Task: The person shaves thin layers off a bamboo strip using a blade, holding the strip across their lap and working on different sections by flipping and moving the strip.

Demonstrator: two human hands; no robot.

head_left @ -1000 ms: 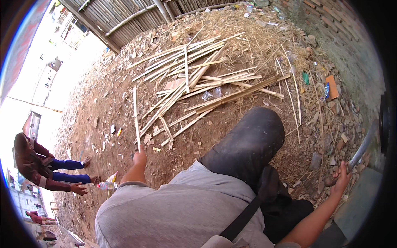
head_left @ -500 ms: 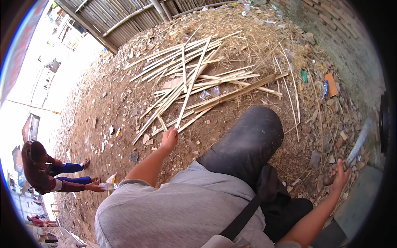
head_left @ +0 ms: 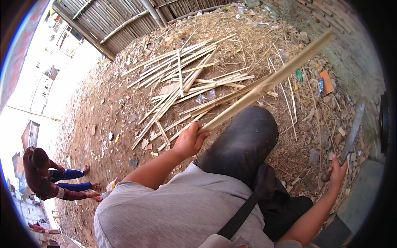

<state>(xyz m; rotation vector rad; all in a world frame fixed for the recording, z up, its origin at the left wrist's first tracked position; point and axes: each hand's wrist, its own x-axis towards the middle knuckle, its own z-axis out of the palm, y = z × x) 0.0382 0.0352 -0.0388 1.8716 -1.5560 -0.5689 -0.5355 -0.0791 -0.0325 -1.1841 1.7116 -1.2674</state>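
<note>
My left hand [head_left: 189, 141] is closed around one end of a long, pale split bamboo strip [head_left: 264, 86]. The strip slants up to the right, above my dark-trousered knee [head_left: 252, 134]. At the right, my right hand [head_left: 337, 175] grips the handle of a machete [head_left: 354, 131], its long grey blade pointing up and away near the wall. On the ground in front of me lies a loose, criss-crossed pile of bamboo strips [head_left: 178, 68]; the held strip covers part of its right side.
Dirt ground [head_left: 99, 136] with stones and litter surrounds the pile. Dry straw [head_left: 256, 45] lies behind it. A bamboo-slat wall [head_left: 124, 20] closes the far side, a brick and plaster wall [head_left: 347, 49] the right. Another person [head_left: 49, 175] is at the left.
My left hand has lifted the strip off the pile and swung it across to the right, above my knee. My right hand still holds the machete, little moved.
</note>
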